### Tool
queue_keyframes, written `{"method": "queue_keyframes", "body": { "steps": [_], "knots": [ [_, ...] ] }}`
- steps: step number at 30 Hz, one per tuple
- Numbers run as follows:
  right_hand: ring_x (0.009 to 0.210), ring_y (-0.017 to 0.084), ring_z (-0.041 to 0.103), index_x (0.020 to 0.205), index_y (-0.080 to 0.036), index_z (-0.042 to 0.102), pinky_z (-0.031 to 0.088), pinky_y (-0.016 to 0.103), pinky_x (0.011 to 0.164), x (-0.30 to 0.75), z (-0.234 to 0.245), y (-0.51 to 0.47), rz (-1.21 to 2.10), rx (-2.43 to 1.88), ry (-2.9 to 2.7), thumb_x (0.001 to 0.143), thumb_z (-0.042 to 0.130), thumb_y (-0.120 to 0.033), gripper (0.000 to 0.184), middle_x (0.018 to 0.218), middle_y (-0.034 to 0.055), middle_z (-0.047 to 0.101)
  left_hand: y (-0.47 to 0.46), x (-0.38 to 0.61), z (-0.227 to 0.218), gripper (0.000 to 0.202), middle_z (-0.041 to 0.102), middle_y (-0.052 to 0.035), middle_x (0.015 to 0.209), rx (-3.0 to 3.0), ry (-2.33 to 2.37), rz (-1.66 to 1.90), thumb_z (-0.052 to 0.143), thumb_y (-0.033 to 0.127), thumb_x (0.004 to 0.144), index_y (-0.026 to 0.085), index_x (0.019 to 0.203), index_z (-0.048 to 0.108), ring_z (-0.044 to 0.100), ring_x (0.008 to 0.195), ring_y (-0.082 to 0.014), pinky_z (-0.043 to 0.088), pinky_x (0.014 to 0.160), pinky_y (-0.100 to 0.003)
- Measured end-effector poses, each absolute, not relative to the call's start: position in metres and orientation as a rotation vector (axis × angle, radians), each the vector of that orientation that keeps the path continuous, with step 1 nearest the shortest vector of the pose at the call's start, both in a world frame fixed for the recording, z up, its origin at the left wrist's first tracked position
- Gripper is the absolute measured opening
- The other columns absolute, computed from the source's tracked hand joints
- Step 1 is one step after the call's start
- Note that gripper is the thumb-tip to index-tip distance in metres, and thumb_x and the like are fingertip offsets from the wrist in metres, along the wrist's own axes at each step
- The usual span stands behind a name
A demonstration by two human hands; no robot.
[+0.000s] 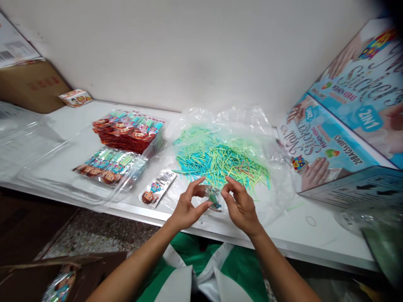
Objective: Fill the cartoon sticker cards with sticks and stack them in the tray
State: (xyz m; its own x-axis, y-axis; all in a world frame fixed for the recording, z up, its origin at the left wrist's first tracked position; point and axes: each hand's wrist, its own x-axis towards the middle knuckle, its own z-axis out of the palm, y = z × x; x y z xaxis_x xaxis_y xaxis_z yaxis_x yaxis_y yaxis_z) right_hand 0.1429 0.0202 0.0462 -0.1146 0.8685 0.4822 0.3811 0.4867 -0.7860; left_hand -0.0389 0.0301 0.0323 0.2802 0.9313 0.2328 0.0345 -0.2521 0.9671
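Observation:
My left hand point(188, 205) and my right hand point(239, 204) meet over the front of the white table point(315, 235). Both pinch a small clear packet point(213, 198) with a printed picture, held between their fingertips. Just beyond the packet lies a heap of thin blue and green sticks point(220, 159) on a spread clear plastic bag point(277, 188). A single filled packet with a cartoon face point(157, 188) lies flat to the left of my left hand.
Clear trays at the left hold a red stack of packets point(129, 132) and a row of filled packets point(108, 165). Blue sticker cartons point(340, 142) stand at the right. A brown carton point(31, 86) and a small box point(75, 97) sit far left. A box of packets point(59, 285) is below.

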Motion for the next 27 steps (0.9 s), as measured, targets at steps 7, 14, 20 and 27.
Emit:
{"method": "queue_keyframes", "body": {
  "steps": [7,14,20,27],
  "knots": [
    [0.074,0.012,0.053,0.123,-0.027,0.044,0.046,0.031,0.075,0.136,0.053,0.021,0.753,-1.088,-1.581,0.086,0.049,-0.019,0.038,0.082,0.0002,0.052,0.033,-0.038,0.023,0.021,0.06,-0.0049,0.08,1.39,0.88,1.059,0.06,0.031,0.079,0.014,0.092,0.06,0.057,0.078,-0.0156,0.046,0.076,-0.03],
    [0.076,0.013,0.053,0.119,-0.025,0.049,0.045,0.031,0.075,0.133,0.068,0.031,0.779,-1.089,-1.522,0.083,0.055,-0.022,0.037,0.082,0.0006,0.053,0.054,-0.097,0.064,0.02,0.055,-0.0009,0.078,1.435,1.136,1.372,0.052,0.036,0.083,0.02,0.093,0.058,0.054,0.068,-0.0119,0.048,0.061,-0.025],
    [0.073,0.013,0.052,0.113,-0.024,0.054,0.046,0.028,0.068,0.148,0.051,0.028,0.792,-1.285,-1.396,0.081,0.058,-0.028,0.033,0.082,0.0004,0.052,0.117,-0.239,0.1,0.026,0.056,-0.0001,0.078,1.794,1.83,1.544,0.049,0.035,0.082,0.019,0.1,0.059,0.05,0.065,-0.0111,0.043,0.063,-0.022],
    [0.067,0.011,0.051,0.11,-0.023,0.055,0.045,0.026,0.061,0.156,0.042,0.027,0.863,-1.347,-1.418,0.08,0.058,-0.032,0.031,0.08,0.0005,0.052,0.165,-0.327,0.069,0.049,0.064,-0.0061,0.084,1.774,2.33,0.747,0.051,0.029,0.077,0.014,0.123,0.047,0.055,0.069,-0.0172,0.041,0.067,-0.026]
  ]
}}
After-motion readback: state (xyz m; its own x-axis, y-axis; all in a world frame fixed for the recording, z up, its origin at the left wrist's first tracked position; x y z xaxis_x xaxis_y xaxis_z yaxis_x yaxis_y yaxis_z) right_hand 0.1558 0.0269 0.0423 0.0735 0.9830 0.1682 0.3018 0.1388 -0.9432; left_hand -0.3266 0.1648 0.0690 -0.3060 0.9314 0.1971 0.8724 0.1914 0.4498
